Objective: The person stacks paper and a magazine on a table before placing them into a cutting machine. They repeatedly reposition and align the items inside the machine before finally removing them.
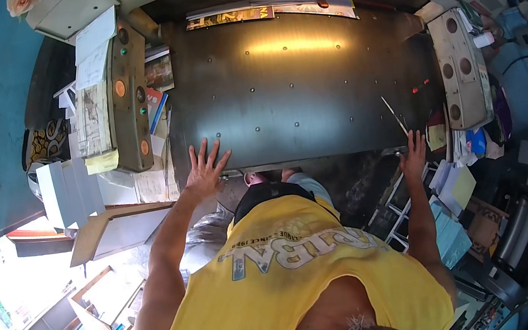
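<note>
My left hand (206, 167) lies with fingers spread on the front left corner of the dark metal table (276, 109) of a machine marked MOHR. At the front right edge, my right hand (413, 152) rests with fingers stretched out, holding nothing that I can see. Just beyond its fingertips is a thin pale stick (394, 114). A small red object (420, 86) lies a little farther back on the metal. Printed sheets (230, 17) sit at the table's back edge, under the machine's front beam.
A button panel (129, 96) flanks the table on the left, and another panel (463, 67) on the right. White paper stacks (70, 192) stand at the left. Beside my right arm are a metal rack (396, 214) and more paper (453, 187).
</note>
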### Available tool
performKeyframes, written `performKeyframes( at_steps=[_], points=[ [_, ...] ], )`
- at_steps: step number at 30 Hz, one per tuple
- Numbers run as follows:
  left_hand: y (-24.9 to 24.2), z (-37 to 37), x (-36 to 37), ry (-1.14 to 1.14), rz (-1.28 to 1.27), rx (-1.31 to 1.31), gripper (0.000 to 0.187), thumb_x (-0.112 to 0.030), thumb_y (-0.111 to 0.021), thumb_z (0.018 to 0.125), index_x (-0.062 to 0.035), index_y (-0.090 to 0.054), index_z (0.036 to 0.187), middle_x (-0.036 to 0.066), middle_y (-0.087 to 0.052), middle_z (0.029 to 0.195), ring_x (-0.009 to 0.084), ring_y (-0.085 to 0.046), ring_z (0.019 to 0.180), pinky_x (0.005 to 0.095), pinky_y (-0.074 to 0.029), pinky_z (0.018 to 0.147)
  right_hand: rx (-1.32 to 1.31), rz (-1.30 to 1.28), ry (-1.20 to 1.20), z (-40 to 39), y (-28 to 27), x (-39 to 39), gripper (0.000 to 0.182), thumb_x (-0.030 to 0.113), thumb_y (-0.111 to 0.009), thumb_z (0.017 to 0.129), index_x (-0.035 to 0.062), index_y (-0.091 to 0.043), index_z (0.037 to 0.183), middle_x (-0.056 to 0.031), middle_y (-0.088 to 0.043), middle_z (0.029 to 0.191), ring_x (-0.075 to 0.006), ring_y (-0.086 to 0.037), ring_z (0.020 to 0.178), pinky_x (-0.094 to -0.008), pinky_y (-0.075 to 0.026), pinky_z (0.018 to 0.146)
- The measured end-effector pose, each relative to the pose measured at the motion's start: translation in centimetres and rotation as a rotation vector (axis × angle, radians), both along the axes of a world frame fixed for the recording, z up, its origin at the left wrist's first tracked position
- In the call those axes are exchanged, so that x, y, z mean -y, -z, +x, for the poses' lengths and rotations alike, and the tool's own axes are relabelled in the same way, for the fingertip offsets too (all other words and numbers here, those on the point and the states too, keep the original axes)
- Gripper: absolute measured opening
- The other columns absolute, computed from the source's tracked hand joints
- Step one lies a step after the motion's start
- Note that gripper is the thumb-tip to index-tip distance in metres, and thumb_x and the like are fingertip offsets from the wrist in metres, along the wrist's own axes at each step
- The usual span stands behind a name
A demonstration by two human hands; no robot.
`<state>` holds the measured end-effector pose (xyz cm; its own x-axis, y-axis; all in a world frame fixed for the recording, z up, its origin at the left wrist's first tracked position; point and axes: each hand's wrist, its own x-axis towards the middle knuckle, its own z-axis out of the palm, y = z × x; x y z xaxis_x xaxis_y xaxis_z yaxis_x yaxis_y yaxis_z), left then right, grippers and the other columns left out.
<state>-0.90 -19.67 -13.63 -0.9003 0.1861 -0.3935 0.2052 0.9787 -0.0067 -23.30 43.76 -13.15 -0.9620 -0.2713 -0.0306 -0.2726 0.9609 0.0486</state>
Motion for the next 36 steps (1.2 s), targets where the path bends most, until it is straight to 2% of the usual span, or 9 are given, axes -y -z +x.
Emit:
performKeyframes(
  at_steps=[9, 10, 13, 15, 20, 24, 31, 35, 36],
  points=[
    [-0.8, 0.2, -0.5, -0.007, -0.022, -0.020, 0.107, -0.053, -0.075, 0.081, -0.0234, -0.013, 0.164, 0.018, -0.009, 0.168, 0.0490, -0.006, 0.153, 0.0748, -0.011, 0.116, 0.071, -0.022, 0.111, 0.3, -0.5, 1.4, 0.111, 0.003, -0.084, 0.073, 0.0173, -0.020, 0.162, -0.0183, -0.021, 0.166, -0.0420, -0.023, 0.152, -0.0461, -0.034, 0.122],
    [-1.7, -0.1, -0.7, -0.019, 0.005, -0.020, 0.105, -0.052, -0.075, 0.081, -0.0227, -0.017, 0.163, 0.018, -0.012, 0.168, 0.0475, -0.007, 0.153, 0.0737, -0.010, 0.117, -0.001, 0.069, 0.059, 0.3, -0.6, 1.7, 0.103, 0.009, -0.083, 0.076, 0.0148, -0.024, 0.160, -0.0206, -0.030, 0.161, -0.0405, -0.036, 0.146, -0.0479, -0.038, 0.118],
    [-4.0, -2.3, 0.6, -0.026, 0.163, -0.116, 0.099, -0.053, -0.075, 0.081, -0.0203, -0.027, 0.161, 0.015, -0.021, 0.166, 0.0406, -0.012, 0.155, 0.0696, -0.012, 0.120, 0.260, 0.396, 0.244, -2.2, -3.4, 5.8, 0.089, 0.016, -0.082, 0.077, 0.0106, -0.036, 0.154, -0.0209, -0.044, 0.150, -0.0368, -0.051, 0.135, -0.0494, -0.042, 0.111],
    [-5.1, -5.3, 2.0, -0.033, 0.216, -0.227, 0.096, -0.055, -0.075, 0.081, -0.0184, -0.032, 0.159, 0.014, -0.026, 0.164, 0.0361, -0.017, 0.155, 0.0671, -0.014, 0.121, 0.310, 0.373, 0.216, -4.6, -6.9, 10.9, 0.081, 0.019, -0.080, 0.077, 0.0087, -0.043, 0.148, -0.0193, -0.050, 0.144, -0.0349, -0.057, 0.127, -0.0498, -0.043, 0.108],
    [-5.1, -19.8, 7.4, -0.096, 0.185, -0.423, 0.097, -0.060, -0.074, 0.080, -0.0142, -0.035, 0.157, 0.013, -0.032, 0.162, 0.0318, -0.021, 0.154, 0.0657, -0.018, 0.120, -0.136, -0.207, -0.417, -14.7, -4.5, 22.1, 0.074, 0.012, -0.081, 0.075, 0.0061, -0.049, 0.142, -0.0162, -0.053, 0.139, -0.0346, -0.051, 0.131, -0.0472, -0.041, 0.110],
    [-3.4, -31.8, 10.6, -0.278, 0.130, -0.316, 0.109, -0.064, -0.079, 0.072, -0.0126, -0.034, 0.157, 0.013, -0.032, 0.162, 0.0310, -0.022, 0.153, 0.0646, -0.023, 0.120, -0.184, -0.372, -0.621, -25.0, -1.7, 31.9, 0.080, 0.015, -0.081, 0.076, 0.0031, -0.044, 0.145, -0.0185, -0.046, 0.147, -0.0355, -0.040, 0.141, -0.0466, -0.035, 0.117],
    [-0.4, -44.1, 13.6, -0.422, 0.132, -0.157, 0.122, -0.069, -0.086, 0.059, -0.0084, -0.037, 0.154, 0.011, -0.035, 0.158, 0.0302, -0.025, 0.151, 0.0610, -0.026, 0.120, -0.163, -0.375, -0.694, -36.4, 2.7, 40.5, 0.070, 0.037, -0.074, 0.083, 0.0025, -0.050, 0.139, -0.0168, -0.055, 0.134, -0.0367, -0.048, 0.127, -0.0502, -0.039, 0.107],
    [1.5, -43.2, 13.9, -0.419, 0.267, -0.320, 0.112, -0.063, -0.089, 0.058, -0.0077, -0.047, 0.146, 0.011, -0.042, 0.151, 0.0336, -0.035, 0.143, 0.0576, -0.032, 0.116, -0.127, -0.415, -0.687, -35.6, 3.1, 40.9, 0.061, 0.039, -0.072, 0.085, 0.0020, -0.056, 0.132, -0.0163, -0.057, 0.128, -0.0379, -0.051, 0.119, -0.0508, -0.040, 0.103],
    [1.0, -42.7, 13.5, -0.405, 0.275, -0.330, 0.098, -0.055, -0.088, 0.066, -0.0065, -0.051, 0.142, 0.013, -0.045, 0.149, 0.0359, -0.040, 0.138, 0.0526, -0.036, 0.114, -0.138, -0.422, -0.688, -35.4, 2.7, 40.9, 0.059, 0.037, -0.073, 0.085, 0.0018, -0.057, 0.130, -0.0166, -0.057, 0.127, -0.0382, -0.051, 0.117, -0.0507, -0.041, 0.102]
  ],
)
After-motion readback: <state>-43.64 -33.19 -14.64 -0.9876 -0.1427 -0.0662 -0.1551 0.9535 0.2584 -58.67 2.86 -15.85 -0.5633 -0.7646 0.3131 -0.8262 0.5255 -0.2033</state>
